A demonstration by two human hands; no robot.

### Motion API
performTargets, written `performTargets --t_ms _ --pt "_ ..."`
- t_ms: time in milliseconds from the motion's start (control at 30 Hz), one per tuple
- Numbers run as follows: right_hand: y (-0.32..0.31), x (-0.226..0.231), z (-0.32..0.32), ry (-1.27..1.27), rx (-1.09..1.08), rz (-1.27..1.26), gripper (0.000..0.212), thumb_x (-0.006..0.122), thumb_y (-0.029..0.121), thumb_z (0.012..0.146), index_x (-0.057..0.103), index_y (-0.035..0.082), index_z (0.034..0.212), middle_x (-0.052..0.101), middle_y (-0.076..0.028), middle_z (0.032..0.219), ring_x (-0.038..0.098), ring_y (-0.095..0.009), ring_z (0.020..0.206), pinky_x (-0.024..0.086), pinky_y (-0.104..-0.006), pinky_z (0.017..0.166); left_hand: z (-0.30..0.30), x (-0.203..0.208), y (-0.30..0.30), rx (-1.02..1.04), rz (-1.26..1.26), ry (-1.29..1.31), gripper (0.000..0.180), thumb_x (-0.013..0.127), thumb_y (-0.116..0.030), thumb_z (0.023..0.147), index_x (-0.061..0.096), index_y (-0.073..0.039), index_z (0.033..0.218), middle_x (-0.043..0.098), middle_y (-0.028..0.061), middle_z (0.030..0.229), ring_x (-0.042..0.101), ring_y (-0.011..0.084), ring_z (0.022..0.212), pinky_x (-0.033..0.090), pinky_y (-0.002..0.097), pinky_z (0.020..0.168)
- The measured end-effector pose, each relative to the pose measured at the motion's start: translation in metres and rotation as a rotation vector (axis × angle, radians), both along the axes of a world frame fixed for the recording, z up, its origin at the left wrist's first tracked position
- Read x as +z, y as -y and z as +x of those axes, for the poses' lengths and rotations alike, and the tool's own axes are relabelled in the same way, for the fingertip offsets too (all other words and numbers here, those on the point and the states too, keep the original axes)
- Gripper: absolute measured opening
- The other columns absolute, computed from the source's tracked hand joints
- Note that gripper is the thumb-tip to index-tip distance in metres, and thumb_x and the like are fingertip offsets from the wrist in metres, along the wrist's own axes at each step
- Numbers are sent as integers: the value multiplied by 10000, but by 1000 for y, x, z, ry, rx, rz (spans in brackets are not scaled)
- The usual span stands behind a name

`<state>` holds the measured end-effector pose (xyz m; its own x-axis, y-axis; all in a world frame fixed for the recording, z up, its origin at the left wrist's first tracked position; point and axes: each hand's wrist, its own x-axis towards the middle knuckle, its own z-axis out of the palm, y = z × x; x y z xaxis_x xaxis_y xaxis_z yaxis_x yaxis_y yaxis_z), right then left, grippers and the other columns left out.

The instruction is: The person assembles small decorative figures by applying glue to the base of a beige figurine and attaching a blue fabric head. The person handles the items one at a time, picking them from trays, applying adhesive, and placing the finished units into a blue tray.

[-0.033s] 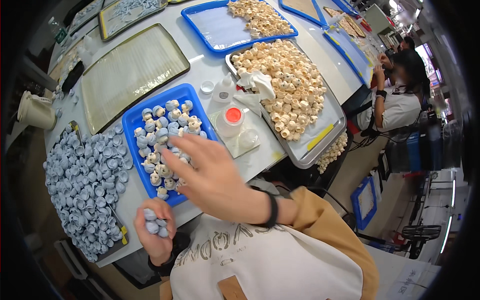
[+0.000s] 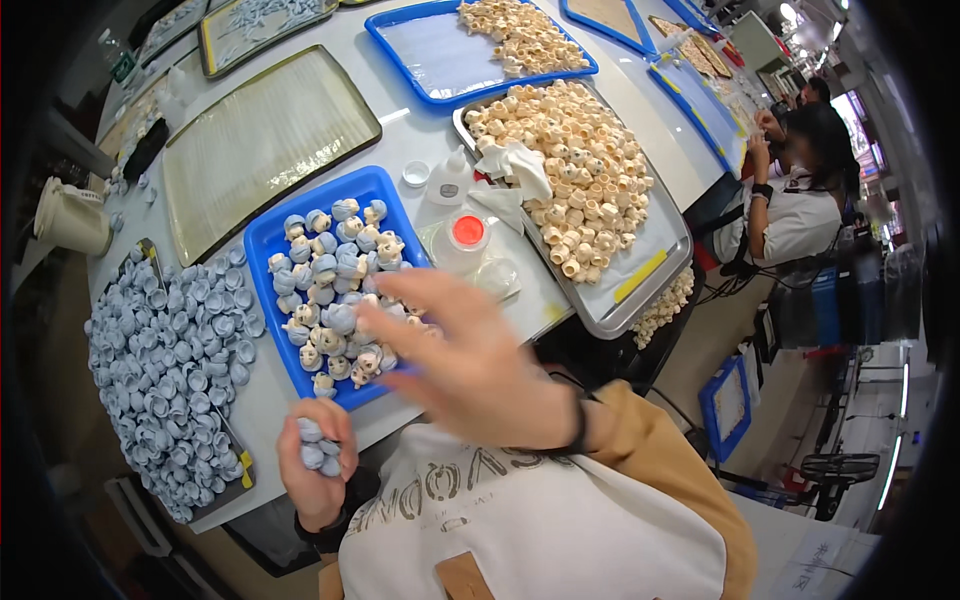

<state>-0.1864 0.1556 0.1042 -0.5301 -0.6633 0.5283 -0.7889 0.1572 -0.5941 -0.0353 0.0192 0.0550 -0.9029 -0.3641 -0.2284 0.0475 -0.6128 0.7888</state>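
Your left hand is curled around a clutch of rounded, matte blue-grey pieces, while your right hand is spread and loose, thumb apart from the fingers; it is blurred, so whether its fingertips touch anything cannot be told. Ahead of your left hand, the glossy blue tray bears small cream heads with smooth faces and blue-grey caps. To the left of that hand spreads a heap of thin, cupped blue-grey shells. Beyond your right hand stand a rounded jar with a red-orange top, a white squeeze bottle and a small clear cup; farther right, a metal tray carries hollow, cream-coloured pieces, with a crumpled white cloth at its near-left side. Your right hand itself covers the blue tray's near-right corner. The held pieces sit against your left palm, behind and to the left of your right hand; the capped heads lie just ahead and left of your right fingers.
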Motion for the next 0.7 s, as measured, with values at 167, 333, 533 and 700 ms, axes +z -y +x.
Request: performTargets --t_ms 167,333,533,700 --pt "-147 -13 -103 126 -748 416 295 607 88 750 606 28 1039 621 -155 865 607 -274 785 473 -347 711 8 1 -4 -133 -11 53 278 515 -262 874 484 8 933 495 62 727 423 66 500 326 187 421" --pt "-195 -47 -123 247 -604 679 341 647 46 692 598 67 1030 588 -148 830 588 -262 703 473 -342 664 1 13 0 -240 -205 160 323 610 -136 800 553 15 1080 588 47 835 503 46 637 391 172 560" --pt "-176 -56 -126 274 -670 704 287 680 32 658 546 39 910 492 -99 636 503 -220 572 415 -346 537 -4 19 -8 -217 -225 88 391 628 -101 809 497 24 1155 605 77 984 557 98 868 428 230 782" --pt "-183 -56 -127 228 -667 714 243 677 51 679 517 45 861 455 -81 590 474 -197 539 381 -338 505 -1 8 -10 -174 -216 23 442 662 -69 783 442 15 1157 599 70 940 564 99 857 432 226 766"
